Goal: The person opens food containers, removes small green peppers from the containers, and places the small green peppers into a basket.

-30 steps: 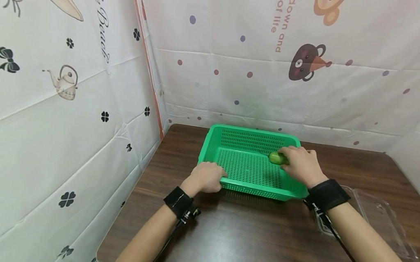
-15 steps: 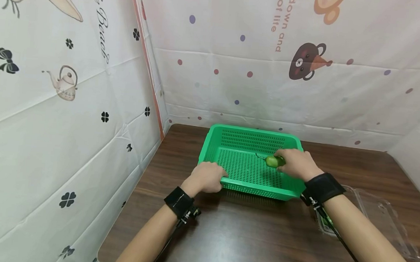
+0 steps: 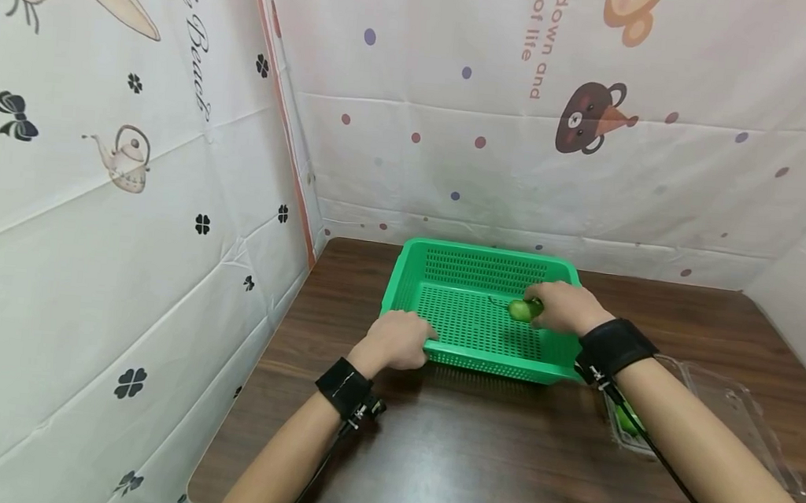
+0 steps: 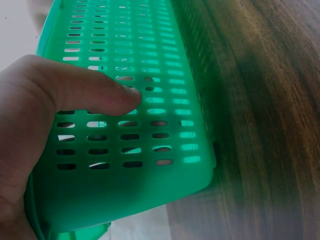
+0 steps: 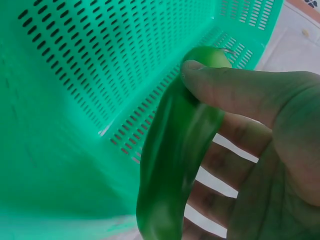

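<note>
A green plastic basket (image 3: 489,365) with slotted walls stands on the table. At its near left corner my left hand (image 3: 398,339) grips the rim. The left wrist view shows that thumb (image 4: 112,97) pressed against the slotted outer wall. Over the basket's right part my right hand (image 3: 569,308) holds a long green pepper (image 5: 175,150) between thumb and fingers. The pepper's rounded stem end (image 3: 522,311) points left, with a thin curved stem. In the right wrist view its other end runs out past the bottom edge.
A clear plastic clamshell box (image 3: 738,420) lies open at the right, partly behind my right forearm. Something green (image 3: 626,421) shows inside it. Printed white sheets (image 3: 409,173) stand behind the table (image 3: 429,459) and along its left side.
My right hand has shifted slightly left and nearer with the pepper, and the thin stem shows more clearly. More green shows in the clear box. My left hand has stayed on the rim.
</note>
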`<state>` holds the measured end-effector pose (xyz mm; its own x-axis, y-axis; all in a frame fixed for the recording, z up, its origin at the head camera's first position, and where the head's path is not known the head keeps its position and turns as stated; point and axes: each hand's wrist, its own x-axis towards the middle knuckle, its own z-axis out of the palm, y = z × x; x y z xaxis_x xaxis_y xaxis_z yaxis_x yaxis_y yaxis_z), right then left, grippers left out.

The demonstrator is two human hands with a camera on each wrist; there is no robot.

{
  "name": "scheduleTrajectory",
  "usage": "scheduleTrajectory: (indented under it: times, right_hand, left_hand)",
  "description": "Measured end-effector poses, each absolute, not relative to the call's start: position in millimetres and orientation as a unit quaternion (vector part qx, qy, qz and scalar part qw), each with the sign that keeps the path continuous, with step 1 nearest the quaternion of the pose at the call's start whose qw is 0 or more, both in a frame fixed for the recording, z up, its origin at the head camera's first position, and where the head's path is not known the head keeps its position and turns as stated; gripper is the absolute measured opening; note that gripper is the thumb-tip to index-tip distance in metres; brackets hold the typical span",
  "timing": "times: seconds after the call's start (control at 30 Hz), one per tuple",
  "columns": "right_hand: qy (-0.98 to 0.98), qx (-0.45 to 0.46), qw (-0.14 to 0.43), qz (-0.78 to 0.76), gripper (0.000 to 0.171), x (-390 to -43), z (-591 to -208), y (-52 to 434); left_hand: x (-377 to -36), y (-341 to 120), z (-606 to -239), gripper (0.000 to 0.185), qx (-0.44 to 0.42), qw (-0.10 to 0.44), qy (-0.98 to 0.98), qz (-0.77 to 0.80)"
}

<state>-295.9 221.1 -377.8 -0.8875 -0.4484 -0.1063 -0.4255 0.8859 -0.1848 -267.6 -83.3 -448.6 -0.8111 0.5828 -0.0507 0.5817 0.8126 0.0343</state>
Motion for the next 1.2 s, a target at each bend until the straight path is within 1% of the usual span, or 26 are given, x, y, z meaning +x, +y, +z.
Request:
scheduleTrajectory:
  times: [0.5, 0.77, 0.93, 1.2]
  right_hand:
    - [0.962, -0.230, 0.124, -0.080, 0.046, -315, -382, 214]
    - [0.960, -0.213, 0.154, -0.092, 0.049, -326, -389, 211]
    - [0.961, -0.202, 0.161, -0.094, 0.050, -333, -394, 209]
    - [0.966, -0.189, 0.157, -0.081, 0.047, -341, -398, 207]
  left_hand:
    - [-269, -81, -448, 0.043, 0.302, 0.029, 0.953, -0.002]
    - [-268, -81, -449, 0.042, 0.299, 0.034, 0.954, 0.003]
    - [-268, -81, -449, 0.042, 0.298, 0.033, 0.954, 0.001]
    - [-269, -79, -450, 0.043, 0.300, 0.035, 0.953, 0.004]
